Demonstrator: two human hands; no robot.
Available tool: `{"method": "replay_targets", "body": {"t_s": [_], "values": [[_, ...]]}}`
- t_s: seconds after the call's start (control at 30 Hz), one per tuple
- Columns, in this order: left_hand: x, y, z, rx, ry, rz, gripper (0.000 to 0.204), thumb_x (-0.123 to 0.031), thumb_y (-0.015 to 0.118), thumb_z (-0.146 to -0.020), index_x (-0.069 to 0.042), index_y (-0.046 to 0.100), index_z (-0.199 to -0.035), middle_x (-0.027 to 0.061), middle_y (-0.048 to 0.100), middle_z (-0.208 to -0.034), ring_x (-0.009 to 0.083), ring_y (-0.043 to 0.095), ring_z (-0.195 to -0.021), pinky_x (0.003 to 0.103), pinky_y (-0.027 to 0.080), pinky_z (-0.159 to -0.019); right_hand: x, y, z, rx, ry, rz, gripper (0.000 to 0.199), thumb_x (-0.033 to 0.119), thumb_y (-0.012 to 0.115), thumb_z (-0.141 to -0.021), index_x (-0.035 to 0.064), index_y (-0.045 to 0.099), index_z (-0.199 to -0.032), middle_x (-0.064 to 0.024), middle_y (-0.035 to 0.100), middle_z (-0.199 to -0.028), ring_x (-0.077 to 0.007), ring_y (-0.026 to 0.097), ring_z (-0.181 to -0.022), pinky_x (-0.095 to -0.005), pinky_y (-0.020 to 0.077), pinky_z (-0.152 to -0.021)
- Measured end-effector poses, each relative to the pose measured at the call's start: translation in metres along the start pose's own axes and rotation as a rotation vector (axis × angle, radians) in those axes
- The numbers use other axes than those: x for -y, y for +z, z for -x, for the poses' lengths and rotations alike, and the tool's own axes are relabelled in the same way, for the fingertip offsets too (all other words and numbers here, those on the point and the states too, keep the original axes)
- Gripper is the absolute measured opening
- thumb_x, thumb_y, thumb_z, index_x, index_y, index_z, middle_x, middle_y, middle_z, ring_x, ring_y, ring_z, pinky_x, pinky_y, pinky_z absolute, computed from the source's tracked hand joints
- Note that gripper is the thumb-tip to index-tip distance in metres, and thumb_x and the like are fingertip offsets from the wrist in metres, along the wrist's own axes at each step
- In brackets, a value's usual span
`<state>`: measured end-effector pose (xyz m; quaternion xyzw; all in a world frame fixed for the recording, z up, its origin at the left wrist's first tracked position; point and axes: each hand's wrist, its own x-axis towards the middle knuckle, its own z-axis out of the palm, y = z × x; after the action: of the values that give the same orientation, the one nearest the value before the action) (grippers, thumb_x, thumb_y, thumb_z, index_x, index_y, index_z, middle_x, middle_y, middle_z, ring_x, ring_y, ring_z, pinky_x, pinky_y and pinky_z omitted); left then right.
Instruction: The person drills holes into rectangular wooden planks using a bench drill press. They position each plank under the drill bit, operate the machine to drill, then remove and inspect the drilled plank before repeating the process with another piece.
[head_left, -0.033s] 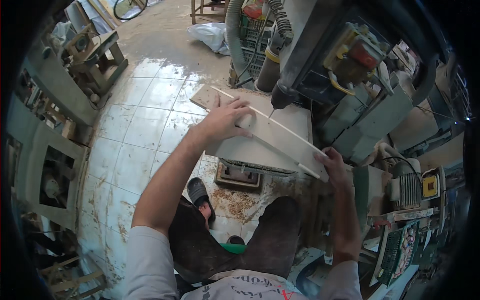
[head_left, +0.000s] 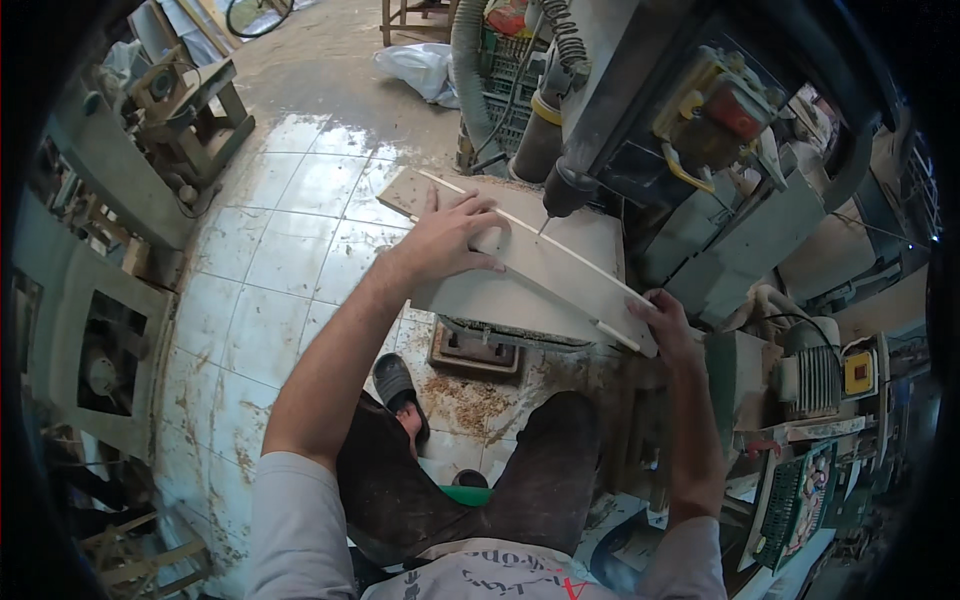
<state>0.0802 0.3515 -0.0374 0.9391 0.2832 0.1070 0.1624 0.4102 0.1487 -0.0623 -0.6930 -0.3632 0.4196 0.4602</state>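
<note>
A long pale wooden board (head_left: 565, 268) lies diagonally across the drill press table (head_left: 470, 310), with light strips along both long edges. My left hand (head_left: 455, 238) grips it across the width near its far left end, fingers over the far side and thumb by the near edge. At the near right end, my right hand (head_left: 665, 322) pinches the board's corner. Above the board's far edge points the thin bit of the drill chuck (head_left: 570, 190); whether the tip touches the wood I cannot tell.
A yellow-framed red switch box (head_left: 725, 108) sits on the drill press. Sawdust (head_left: 470, 405) covers floor tiles by the machine's base (head_left: 475, 355). At right stand a motor (head_left: 808, 385) and a green basket (head_left: 795, 505); stacked crates (head_left: 508, 100) and a hose are behind the table.
The board has shifted very slightly toward the far left. My right hand has moved a little up and left with it. Both hands keep their hold.
</note>
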Motion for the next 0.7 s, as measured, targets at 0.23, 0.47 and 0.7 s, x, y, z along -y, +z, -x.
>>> {"method": "replay_targets", "body": {"t_s": [0.23, 0.47, 0.7], "values": [[0.006, 0.015, 0.001, -0.115, 0.045, -0.068, 0.055, -0.053, 0.068, -0.078, -0.023, 0.057, -0.124, 0.0095, 0.041, -0.140, 0.0274, 0.032, -0.137, 0.070, 0.011, -0.107, 0.117, -0.067, -0.066, -0.278, -0.400, 0.211, 0.031, 0.032, 0.050, -0.096, 0.0077, 0.058, -0.114, -0.0028, 0.062, -0.101, -0.0121, 0.055, -0.089, -0.0323, 0.0439, -0.085], [0.010, 0.013, 0.009, -0.100, 0.001, -0.080, 0.054, -0.048, 0.068, -0.079, -0.021, 0.057, -0.124, 0.0117, 0.042, -0.138, 0.0269, 0.034, -0.135, 0.072, 0.011, -0.106, 0.341, -0.025, -0.060, -0.304, -1.134, -0.405, 0.043, 0.038, 0.047, -0.096, 0.0034, 0.055, -0.120, -0.0148, 0.059, -0.116, -0.0275, 0.055, -0.110, -0.0441, 0.0369, -0.102], [0.003, 0.015, -0.001, -0.104, 0.054, -0.058, 0.054, -0.047, 0.069, -0.079, -0.020, 0.057, -0.125, 0.0129, 0.043, -0.137, 0.0274, 0.035, -0.134, 0.073, 0.010, -0.105, 0.351, -0.047, -0.023, -0.236, -1.201, -0.311, 0.037, 0.028, 0.047, -0.094, -0.0005, 0.055, -0.117, -0.0160, 0.059, -0.112, -0.0262, 0.057, -0.104, -0.0404, 0.0415, -0.095]]}}
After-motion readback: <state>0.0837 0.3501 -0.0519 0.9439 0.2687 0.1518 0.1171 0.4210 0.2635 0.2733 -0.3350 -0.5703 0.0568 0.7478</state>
